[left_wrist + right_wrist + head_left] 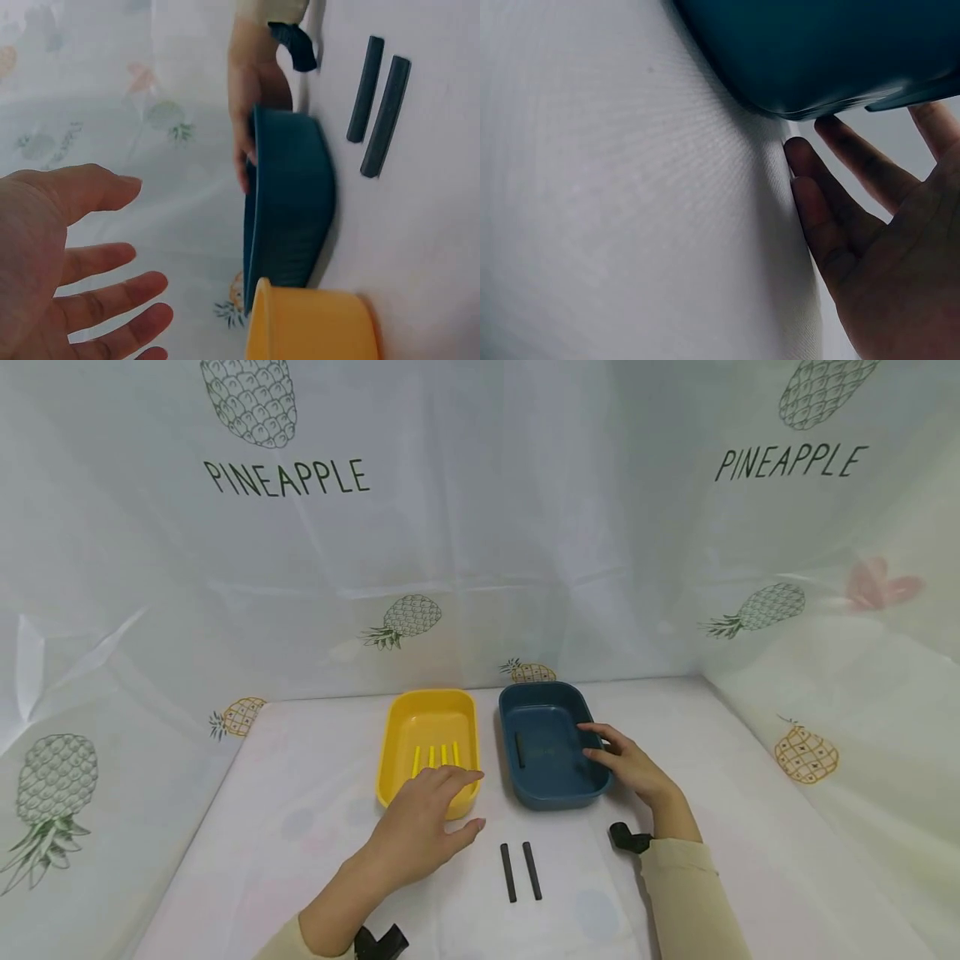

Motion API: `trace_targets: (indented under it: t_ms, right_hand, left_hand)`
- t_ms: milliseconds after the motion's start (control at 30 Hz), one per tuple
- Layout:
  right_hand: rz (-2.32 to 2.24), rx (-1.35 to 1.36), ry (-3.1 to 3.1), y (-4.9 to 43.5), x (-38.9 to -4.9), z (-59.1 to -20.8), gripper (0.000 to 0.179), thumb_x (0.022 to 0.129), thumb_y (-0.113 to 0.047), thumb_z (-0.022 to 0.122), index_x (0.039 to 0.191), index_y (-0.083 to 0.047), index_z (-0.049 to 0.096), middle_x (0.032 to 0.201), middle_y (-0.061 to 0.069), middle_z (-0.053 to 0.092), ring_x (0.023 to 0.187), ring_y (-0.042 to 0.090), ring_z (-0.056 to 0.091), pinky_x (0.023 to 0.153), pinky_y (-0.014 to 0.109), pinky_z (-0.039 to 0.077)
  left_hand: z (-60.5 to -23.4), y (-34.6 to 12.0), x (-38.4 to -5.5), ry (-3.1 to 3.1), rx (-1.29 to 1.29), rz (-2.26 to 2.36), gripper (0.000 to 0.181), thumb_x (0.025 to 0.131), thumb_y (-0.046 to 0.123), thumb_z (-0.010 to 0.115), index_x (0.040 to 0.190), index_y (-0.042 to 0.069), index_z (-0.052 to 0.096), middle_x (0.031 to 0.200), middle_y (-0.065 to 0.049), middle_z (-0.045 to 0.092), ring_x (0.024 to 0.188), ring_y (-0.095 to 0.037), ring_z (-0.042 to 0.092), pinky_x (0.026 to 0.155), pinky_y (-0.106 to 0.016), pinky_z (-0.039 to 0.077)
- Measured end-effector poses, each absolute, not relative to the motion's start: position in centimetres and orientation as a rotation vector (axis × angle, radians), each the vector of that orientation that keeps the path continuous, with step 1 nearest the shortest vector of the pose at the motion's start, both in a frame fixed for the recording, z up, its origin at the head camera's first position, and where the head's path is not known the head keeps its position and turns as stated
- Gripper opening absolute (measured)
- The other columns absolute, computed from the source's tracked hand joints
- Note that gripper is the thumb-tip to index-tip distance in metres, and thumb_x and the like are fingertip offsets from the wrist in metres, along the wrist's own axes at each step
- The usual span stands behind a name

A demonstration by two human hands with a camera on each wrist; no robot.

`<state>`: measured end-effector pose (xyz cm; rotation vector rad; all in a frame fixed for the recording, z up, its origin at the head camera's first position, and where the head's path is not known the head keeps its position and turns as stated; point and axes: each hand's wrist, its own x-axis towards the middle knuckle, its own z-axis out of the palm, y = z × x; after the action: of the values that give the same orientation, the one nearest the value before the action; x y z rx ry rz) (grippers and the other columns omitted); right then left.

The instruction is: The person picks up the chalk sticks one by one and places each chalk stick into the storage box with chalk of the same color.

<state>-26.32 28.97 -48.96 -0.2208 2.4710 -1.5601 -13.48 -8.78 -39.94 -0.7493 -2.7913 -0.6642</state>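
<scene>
My left hand (423, 822) hovers over the near end of a yellow tray (390, 727), fingers spread and holding nothing. Several yellow sticks (417, 762) lie in that tray, their near ends hidden by the hand. To its right sits a dark blue tray (551, 797) with one black stick (519, 750) inside. My right hand (633, 768) rests at the blue tray's right rim; some fingertips reach over the rim, while other fingers (862, 165) extend along its outer side. Two black sticks (508, 872) lie side by side on the table in front of the trays.
White pineapple-print sheets (480, 543) hang behind and at both sides of the white table (300, 793). Each wrist wears a black strap (628, 837). The two trays stand close together near the back edge.
</scene>
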Motion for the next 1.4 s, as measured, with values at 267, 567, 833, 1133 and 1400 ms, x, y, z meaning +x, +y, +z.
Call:
trace_targets:
  t_ms: [267,567,833,1133,1400]
  right_hand:
    - [-1.561,-0.212,2.461,29.1,-26.6,-49.1,0.052,0.105,-0.031,0.063,0.154,-0.027,0.047,0.173,0.010,0.022,0.155,0.048,0.027,0.121,0.070,0.028]
    - [-1.572,-0.226,2.449,29.2,-26.6,-49.2,0.055,0.104,-0.034,0.064,0.155,-0.026,0.046,0.173,0.010,0.023,0.155,0.049,0.027,0.121,0.070,0.027]
    - [-1.573,-0.217,2.442,29.2,-26.6,-49.3,0.055,0.103,-0.036,0.065,0.154,-0.030,0.047,0.173,0.010,0.022,0.156,0.048,0.024,0.122,0.070,0.026]
    - [-1.577,-0.211,2.438,29.3,-26.8,-49.4,0.055,0.103,-0.036,0.065,0.154,-0.029,0.047,0.173,0.010,0.021,0.157,0.048,0.020,0.123,0.071,0.024]
    - [-1.582,-0.223,2.439,29.2,-26.7,-49.3,0.055,0.103,-0.036,0.064,0.155,-0.028,0.046,0.173,0.010,0.021,0.155,0.049,0.025,0.122,0.070,0.026]
  left_hand:
    - [-40.3,-7.5,-12.5,-2.962,-0.848,-0.717,0.059,0.091,0.046,0.077,0.142,0.023,0.059,0.133,0.007,0.066,0.118,-0.014,0.063,0.103,-0.038,0.056]
    - [-42.1,-6.0,-12.0,-3.100,-0.905,-0.760,0.067,0.089,0.051,0.078,0.145,0.020,0.058,0.139,0.007,0.063,0.125,-0.014,0.062,0.107,-0.038,0.054]
    - [-44.2,-5.2,-11.8,-3.213,-0.882,-0.671,0.084,0.083,0.061,0.080,0.149,0.016,0.053,0.145,0.001,0.058,0.131,-0.020,0.057,0.113,-0.043,0.050]
    - [-46.2,-4.8,-11.8,-3.160,-0.911,-0.510,0.090,0.078,0.065,0.082,0.145,0.011,0.054,0.139,0.001,0.056,0.121,-0.018,0.055,0.103,-0.034,0.055]
    - [-46.4,-4.2,-12.0,-3.166,-0.891,-0.384,0.088,0.076,0.065,0.084,0.140,0.010,0.058,0.138,-0.002,0.057,0.121,-0.021,0.053,0.100,-0.037,0.054]
